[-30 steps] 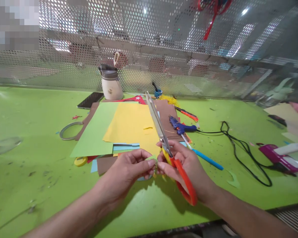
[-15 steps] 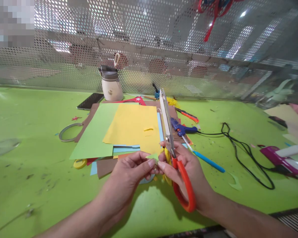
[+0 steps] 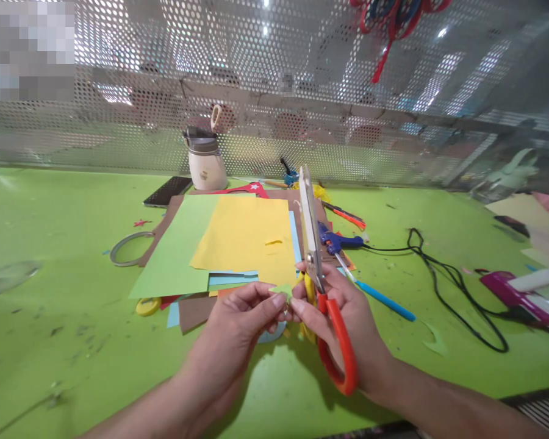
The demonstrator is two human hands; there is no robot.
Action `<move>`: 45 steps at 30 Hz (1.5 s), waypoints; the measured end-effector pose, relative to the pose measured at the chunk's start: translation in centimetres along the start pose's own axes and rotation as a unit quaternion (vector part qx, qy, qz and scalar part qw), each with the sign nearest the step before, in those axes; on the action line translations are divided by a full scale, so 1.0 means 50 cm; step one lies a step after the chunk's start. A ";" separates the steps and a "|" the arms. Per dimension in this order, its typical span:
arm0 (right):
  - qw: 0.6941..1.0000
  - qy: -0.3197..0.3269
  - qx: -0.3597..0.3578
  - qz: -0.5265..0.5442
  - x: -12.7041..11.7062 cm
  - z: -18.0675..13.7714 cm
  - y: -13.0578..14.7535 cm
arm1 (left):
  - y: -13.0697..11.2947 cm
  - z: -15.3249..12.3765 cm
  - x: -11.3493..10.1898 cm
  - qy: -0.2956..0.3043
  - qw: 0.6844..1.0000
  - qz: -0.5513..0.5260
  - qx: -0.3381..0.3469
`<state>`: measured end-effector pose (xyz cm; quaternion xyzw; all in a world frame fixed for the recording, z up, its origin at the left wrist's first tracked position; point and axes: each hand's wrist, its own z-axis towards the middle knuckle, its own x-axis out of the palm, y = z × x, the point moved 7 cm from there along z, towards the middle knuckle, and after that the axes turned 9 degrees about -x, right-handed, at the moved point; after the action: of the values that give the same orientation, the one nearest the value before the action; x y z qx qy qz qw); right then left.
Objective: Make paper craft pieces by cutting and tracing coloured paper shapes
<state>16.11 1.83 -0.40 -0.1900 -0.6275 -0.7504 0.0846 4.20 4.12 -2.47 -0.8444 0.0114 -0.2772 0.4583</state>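
My left hand point(image 3: 238, 323) pinches a small light-green paper piece point(image 3: 282, 289) between thumb and fingertips. My right hand point(image 3: 348, 311) grips scissors point(image 3: 318, 274) with red and yellow handles; their closed blades point up and away from me. The right fingertips also touch the paper piece. Both hands hover over the near edge of a stack of coloured paper sheets point(image 3: 238, 244), with green and yellow sheets on top.
The green table point(image 3: 50, 329) carries a blue glue gun point(image 3: 336, 239) with a black cord point(image 3: 457, 286), a blue pen point(image 3: 384, 300), a phone point(image 3: 167, 191), a white jar point(image 3: 204, 161), a tape ring point(image 3: 128, 248), a pink tool point(image 3: 521, 292) and paper scraps. A perforated metal wall point(image 3: 302, 91) stands behind.
The scissors swung from leaning left to nearly upright. Both hands stayed together on the small paper piece, shifting slightly.
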 end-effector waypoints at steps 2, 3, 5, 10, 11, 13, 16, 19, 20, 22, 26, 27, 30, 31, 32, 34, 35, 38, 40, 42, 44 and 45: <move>1.000 -0.003 0.001 -0.004 -0.001 -0.002 -0.001 | -0.001 -0.001 0.003 0.001 1.000 -0.002 -0.001; 1.000 -0.003 0.001 -0.009 -0.002 -0.002 -0.002 | -0.001 -0.002 0.004 0.001 1.000 -0.001 -0.002; 1.000 -0.004 0.000 -0.023 -0.004 -0.004 -0.003 | 0.000 -0.002 0.003 -0.003 1.000 0.005 -0.004; 0.998 0.018 0.007 -0.061 0.000 -0.003 -0.001 | -0.023 -0.005 -0.010 -0.029 0.999 0.009 0.024; 0.997 0.021 0.016 -0.071 0.002 -0.003 -0.001 | -0.031 -0.007 -0.012 -0.032 0.999 0.007 0.031; 0.995 0.028 0.045 -0.088 0.007 -0.006 -0.003 | -0.046 -0.013 -0.016 -0.033 0.999 0.000 0.036; 0.994 0.050 0.046 -0.083 0.019 -0.014 -0.003 | -0.066 -0.023 -0.020 -0.029 0.999 -0.011 0.042; 0.994 0.086 0.013 -0.070 0.032 -0.023 -0.003 | -0.075 -0.030 -0.024 -0.031 0.998 -0.016 0.048; 0.993 0.096 0.013 -0.071 0.035 -0.027 -0.007 | -0.076 -0.032 -0.026 -0.033 0.998 -0.016 0.048; 0.990 0.107 0.021 -0.089 0.037 -0.033 -0.014 | -0.076 -0.034 -0.026 -0.031 0.998 -0.019 0.048; 0.977 0.127 0.007 -0.172 0.039 -0.042 -0.014 | -0.083 -0.039 -0.016 -0.018 0.998 -0.020 0.062; 0.973 0.130 0.005 -0.189 0.039 -0.045 -0.013 | -0.086 -0.040 -0.012 -0.013 0.997 -0.019 0.068; 0.967 0.134 -0.002 -0.218 0.036 -0.051 -0.013 | -0.092 -0.043 -0.006 -0.015 0.997 -0.011 0.079; 0.965 0.136 -0.010 -0.223 0.036 -0.053 -0.012 | -0.093 -0.044 -0.006 -0.023 0.996 -0.009 0.081; 0.964 0.140 -0.018 -0.225 0.036 -0.054 -0.012 | -0.094 -0.045 -0.007 -0.030 0.996 -0.008 0.082; 0.964 0.144 -0.031 -0.223 0.034 -0.058 -0.013 | -0.096 -0.047 -0.006 -0.036 0.996 -0.006 0.086; 0.964 0.144 -0.036 -0.220 0.031 -0.059 -0.015 | -0.097 -0.048 -0.004 -0.036 0.996 -0.005 0.087; 0.967 0.139 -0.047 -0.210 0.019 -0.059 -0.024 | -0.100 -0.052 0.003 -0.026 0.996 0.005 0.090; 0.971 0.132 -0.045 -0.192 0.008 -0.055 -0.034 | -0.104 -0.056 0.010 -0.017 0.996 0.015 0.091; 0.979 0.128 -0.017 -0.161 0.000 -0.047 -0.047 | -0.109 -0.060 0.018 -0.002 0.996 0.022 0.091; 0.984 0.125 0.017 -0.129 -0.002 -0.040 -0.051 | -0.110 -0.064 0.028 0.018 0.996 0.034 0.084; 0.985 0.128 0.027 -0.116 0.000 -0.037 -0.045 | -0.110 -0.065 0.032 0.025 0.996 0.041 0.079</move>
<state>14.95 0.46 -2.73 -0.0164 -0.6494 -0.7559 0.0817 2.71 4.38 3.91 -0.7974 0.0354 -0.2796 0.5336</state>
